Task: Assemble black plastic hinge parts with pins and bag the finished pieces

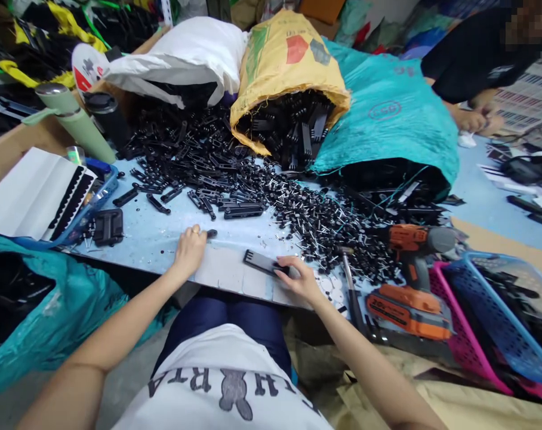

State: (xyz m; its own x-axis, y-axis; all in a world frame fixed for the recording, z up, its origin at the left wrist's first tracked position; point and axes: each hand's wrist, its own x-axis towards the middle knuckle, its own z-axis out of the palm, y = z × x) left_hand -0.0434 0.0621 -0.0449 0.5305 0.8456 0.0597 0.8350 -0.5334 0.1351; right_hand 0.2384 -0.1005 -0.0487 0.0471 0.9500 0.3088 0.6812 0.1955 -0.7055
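Observation:
At the table's front edge my right hand point(296, 278) is closed, fingers pinching one end of a flat black plastic piece point(262, 263) with a toothed far end. The piece lies on or just over a pale work surface point(221, 272). To its left, my left hand point(190, 249) has its fingers curled together around the near end of a small dark part point(212, 233), which pokes out to the right. What else the left fingers cover is hidden. Behind both hands lie loose black plastic arms point(244, 210) and a heap of screws point(307, 215).
A hammer point(351, 286) and an orange cordless drill point(409, 292) lie at right, beside a blue basket point(499, 310). Yellow point(293, 54), white point(185, 54) and teal point(387, 113) sacks stand behind. A green bottle point(76, 122) is at left. Another person's hands point(477, 119) are at far right.

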